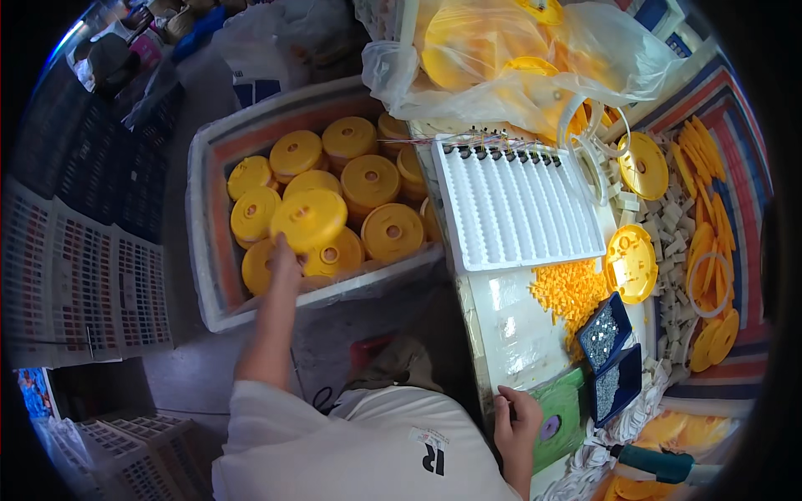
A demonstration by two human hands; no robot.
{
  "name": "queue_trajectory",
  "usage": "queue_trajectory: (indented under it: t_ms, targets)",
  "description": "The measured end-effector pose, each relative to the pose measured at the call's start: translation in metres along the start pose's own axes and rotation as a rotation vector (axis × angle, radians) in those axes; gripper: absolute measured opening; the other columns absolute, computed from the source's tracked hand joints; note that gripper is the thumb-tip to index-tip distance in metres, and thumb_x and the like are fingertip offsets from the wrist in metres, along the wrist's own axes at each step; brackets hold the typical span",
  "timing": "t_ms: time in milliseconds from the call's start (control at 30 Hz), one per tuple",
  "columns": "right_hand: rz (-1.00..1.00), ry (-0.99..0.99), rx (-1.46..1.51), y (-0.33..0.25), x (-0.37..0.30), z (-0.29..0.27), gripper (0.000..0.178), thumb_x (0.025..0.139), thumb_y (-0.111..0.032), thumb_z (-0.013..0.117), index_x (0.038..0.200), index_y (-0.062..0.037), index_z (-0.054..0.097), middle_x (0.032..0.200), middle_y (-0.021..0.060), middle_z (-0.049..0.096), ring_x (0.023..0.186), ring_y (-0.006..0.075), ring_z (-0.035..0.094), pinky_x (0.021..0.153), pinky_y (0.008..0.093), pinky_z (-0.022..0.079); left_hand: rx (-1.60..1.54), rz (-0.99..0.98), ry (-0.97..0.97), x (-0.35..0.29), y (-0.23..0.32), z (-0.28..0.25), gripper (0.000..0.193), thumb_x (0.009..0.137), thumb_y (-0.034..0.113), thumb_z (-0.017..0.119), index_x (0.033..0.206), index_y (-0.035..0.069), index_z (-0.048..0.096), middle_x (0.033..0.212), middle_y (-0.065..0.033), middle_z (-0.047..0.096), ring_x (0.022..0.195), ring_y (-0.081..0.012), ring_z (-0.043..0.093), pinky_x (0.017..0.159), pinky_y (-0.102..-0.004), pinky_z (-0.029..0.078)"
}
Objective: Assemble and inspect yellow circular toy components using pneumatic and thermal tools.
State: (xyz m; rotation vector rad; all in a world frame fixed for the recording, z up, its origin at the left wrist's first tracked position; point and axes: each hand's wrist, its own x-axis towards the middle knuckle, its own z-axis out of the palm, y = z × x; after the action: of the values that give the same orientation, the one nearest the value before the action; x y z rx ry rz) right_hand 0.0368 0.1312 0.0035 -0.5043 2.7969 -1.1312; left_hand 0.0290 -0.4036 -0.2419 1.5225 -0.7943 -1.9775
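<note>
Over the lined box at left, my left hand [286,255] is closed on the near edge of a yellow round plastic cover [309,219]. The cover is tilted and slightly blurred, above several stacks of similar yellow round pieces [370,181] in the box [200,250]. At the table's near edge, my right hand [515,417] has curled fingers beside a green mat [558,409] with a purple round spot. Whether anything is inside those fingers is hidden.
On the table lie a white ridged tray [518,213] with small black wired parts, a heap of small orange pieces [568,288], and blue trays of small metal parts [605,332]. A teal-handled power screwdriver [656,462] lies lower right. Plastic crates [92,267] stand left.
</note>
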Motion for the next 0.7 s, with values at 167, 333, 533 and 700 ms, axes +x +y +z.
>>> queue_trajectory:
  t_ms: [167, 333, 533, 700]
  targets:
    - [-0.043, 0.011, -0.057, 0.004, -0.001, 0.002, 0.012, 0.092, -0.007, 0.071, 0.101, 0.0003, 0.076, 0.08, 0.0131, 0.068, 0.065, 0.0238, 0.061, 0.062, 0.0354, 0.046, -0.292, 0.068, -0.126, 0.035, 0.109, 0.043, 0.065, 0.106, 0.05, 0.056, 0.152, 0.005, 0.042, 0.151, -0.0177, 0.049, 0.126, -0.0365, 0.06, 0.102, -0.0548, 0.055]
    - [0.037, 0.004, -0.027, 0.007, 0.001, 0.006, 0.012, 0.092, -0.008, 0.071, 0.1, -0.0001, 0.076, 0.08, 0.0132, 0.068, 0.065, 0.0248, 0.061, 0.064, 0.0358, 0.047, 0.02, 0.277, -0.198, 0.024, 0.08, 0.096, 0.061, 0.107, 0.039, 0.057, 0.155, 0.007, 0.036, 0.14, -0.0137, 0.054, 0.121, -0.0273, 0.063, 0.084, -0.04, 0.061]
    - [-0.028, 0.07, -0.013, 0.003, -0.001, 0.002, 0.011, 0.092, -0.007, 0.072, 0.1, -0.0009, 0.077, 0.079, 0.0132, 0.069, 0.069, 0.0254, 0.065, 0.067, 0.0361, 0.049, 0.159, 0.488, -0.255, -0.113, 0.019, 0.157, 0.047, 0.105, 0.018, 0.058, 0.148, 0.006, 0.044, 0.126, -0.0084, 0.059, 0.104, -0.0174, 0.065, 0.075, -0.0324, 0.057]
    - [-0.036, 0.109, 0.089, 0.013, -0.003, 0.004, 0.008, 0.087, -0.006, 0.075, 0.094, -0.003, 0.078, 0.081, 0.0131, 0.073, 0.072, 0.0285, 0.069, 0.067, 0.0375, 0.053, 0.106, 0.981, -0.405, -0.148, 0.011, 0.175, 0.038, 0.099, 0.002, 0.056, 0.137, 0.004, 0.053, 0.113, -0.0065, 0.061, 0.098, -0.0135, 0.062, 0.08, -0.0261, 0.051]
